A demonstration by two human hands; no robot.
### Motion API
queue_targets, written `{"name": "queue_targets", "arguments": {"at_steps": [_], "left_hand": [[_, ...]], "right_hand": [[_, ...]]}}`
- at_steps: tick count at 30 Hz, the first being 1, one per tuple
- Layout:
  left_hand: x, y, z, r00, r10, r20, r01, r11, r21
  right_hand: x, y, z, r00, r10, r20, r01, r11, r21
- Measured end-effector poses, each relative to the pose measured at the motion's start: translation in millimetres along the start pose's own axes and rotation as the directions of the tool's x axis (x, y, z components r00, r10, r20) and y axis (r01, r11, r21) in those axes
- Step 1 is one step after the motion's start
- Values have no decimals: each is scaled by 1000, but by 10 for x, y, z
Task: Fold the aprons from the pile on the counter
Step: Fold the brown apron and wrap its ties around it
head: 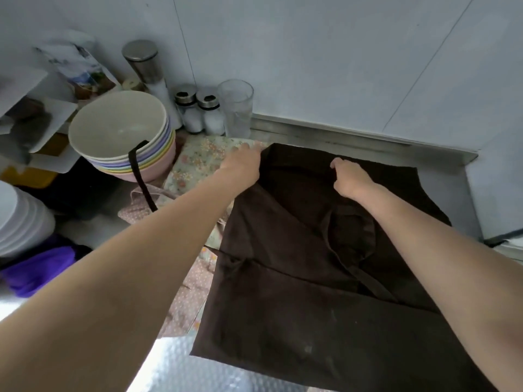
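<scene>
The brown apron [297,278] lies spread on the worktop [325,137], soft, light and limp, best taken by its far corners. My left hand [243,165] pinches its far left corner; my right hand [351,176] grips the far edge. One brown apron, two patterned ones [198,162] beneath, five-odd bowls [119,128], two shakers [198,111].

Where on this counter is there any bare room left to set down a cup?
Only a bare strip of counter between the brown apron and the wall, right of the glass. The left is crowded: stacked bowls, shakers, floral aprons.
</scene>
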State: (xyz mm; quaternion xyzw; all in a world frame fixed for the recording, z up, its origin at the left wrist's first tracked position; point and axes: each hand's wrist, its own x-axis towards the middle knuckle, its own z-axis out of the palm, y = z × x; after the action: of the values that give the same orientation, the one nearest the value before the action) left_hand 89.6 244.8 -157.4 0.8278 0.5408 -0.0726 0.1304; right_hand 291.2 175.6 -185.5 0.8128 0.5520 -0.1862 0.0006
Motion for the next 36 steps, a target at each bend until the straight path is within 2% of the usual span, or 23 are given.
{"name": "queue_targets", "arguments": {"at_steps": [3,6,7,9,11,14,17,20,23,25,29,32,36], "left_hand": [[208,39,26,999,-46,1,45,977,-210],[412,90,106,987,-115,113,154,879,-450],[428,85,140,983,-120,139,172,862,-477],[450,100,180,981,-98,166,153,918,-366],[465,100,219,990,-47,134,75,975,-209],[504,152,216,997,24,70,-18,995,-95],[497,250,145,997,74,8,-74,997,-13],[432,362,27,967,236,-92,-221,965,144],[330,449,-97,910,397,-118,-357,896,264],[196,435,-187,867,487,-108,-428,838,337],[-186,351,-254,775,630,-48,-522,681,514],[-500,278,-173,690,723,-24,-591,583,558],[-916,103,-27,694,698,173,-641,492,589]], "right_hand": [[217,82,44,999,-12,32,13,999,-31],[397,168,25,989,33,143,-30,999,-28],[429,179,9,987,31,158,-31,1000,-3],[487,218,-33,988,22,154,-30,998,51],[488,265,-69,993,26,118,-32,998,52],[419,338,-178,995,1,-96,-8,998,-64],[274,341,-368,967,-82,-239,59,993,-102],[39,286,-605,918,-262,-297,217,960,-177],[-306,275,-715,865,-451,-220,425,891,-159],[-588,273,-718,850,-491,-190,468,870,-157],[-1008,326,-686,868,-478,-133,432,860,-273],[-1246,386,-612,910,-415,9,400,869,-291],[-1653,463,-337,931,-329,158,365,843,-395]]}}
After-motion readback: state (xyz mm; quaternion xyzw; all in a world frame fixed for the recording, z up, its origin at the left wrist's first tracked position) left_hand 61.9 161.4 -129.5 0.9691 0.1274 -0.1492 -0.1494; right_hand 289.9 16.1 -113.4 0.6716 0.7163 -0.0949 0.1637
